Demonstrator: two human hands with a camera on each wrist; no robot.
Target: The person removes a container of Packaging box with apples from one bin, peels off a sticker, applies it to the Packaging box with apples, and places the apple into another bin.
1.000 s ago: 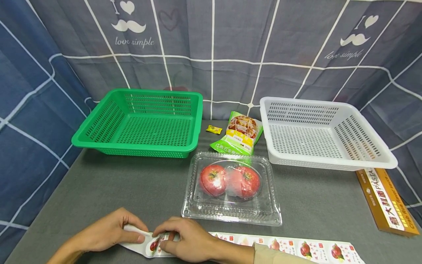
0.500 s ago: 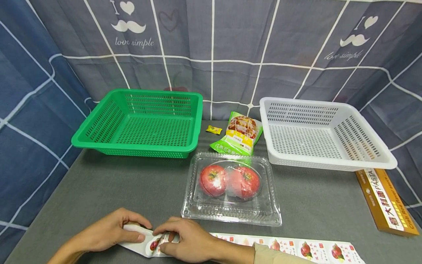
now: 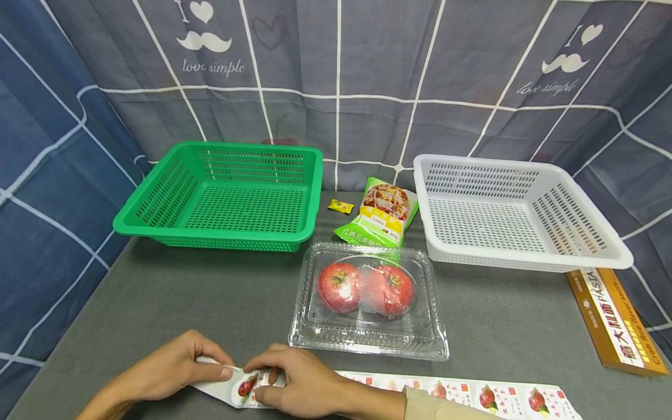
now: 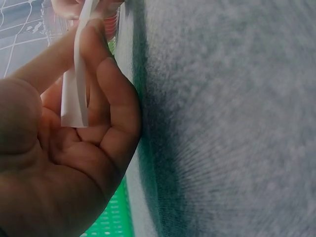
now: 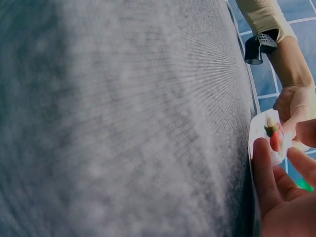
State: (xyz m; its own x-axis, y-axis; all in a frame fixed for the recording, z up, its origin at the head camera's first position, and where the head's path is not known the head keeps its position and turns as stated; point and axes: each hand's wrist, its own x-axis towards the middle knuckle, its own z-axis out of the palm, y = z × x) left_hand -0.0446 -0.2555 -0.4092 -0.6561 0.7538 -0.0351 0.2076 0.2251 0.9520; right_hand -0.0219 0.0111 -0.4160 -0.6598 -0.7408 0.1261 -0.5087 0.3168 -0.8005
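Observation:
A long white strip of fruit stickers [image 3: 488,397], printed with red fruit, lies along the table's front edge. My left hand [image 3: 170,367] pinches its bare white end between thumb and index finger; in the left wrist view the folded white backing [image 4: 74,101] hangs inside the curled left hand [image 4: 94,133]. Close beside it, my right hand [image 3: 304,379] holds the strip with bent fingers and thumb, covering part of it. Between the two hands one sticker [image 3: 247,387] shows, its edge at my right fingertips. The right wrist view shows this sticker [image 5: 274,136] beside the right hand [image 5: 286,197].
A clear plastic box [image 3: 367,341] with two tomatoes [image 3: 340,286] sits behind the hands. Farther back are a green basket [image 3: 215,236], a yellow candy [image 3: 341,206], a green food bag [image 3: 385,213] and a white basket [image 3: 525,261]. A pasta box [image 3: 616,321] lies at right.
The left thumb has shifted slightly up and right on the strip's end, and more of the sticker's red fruit shows between the hands. The right hand stays nearly still.

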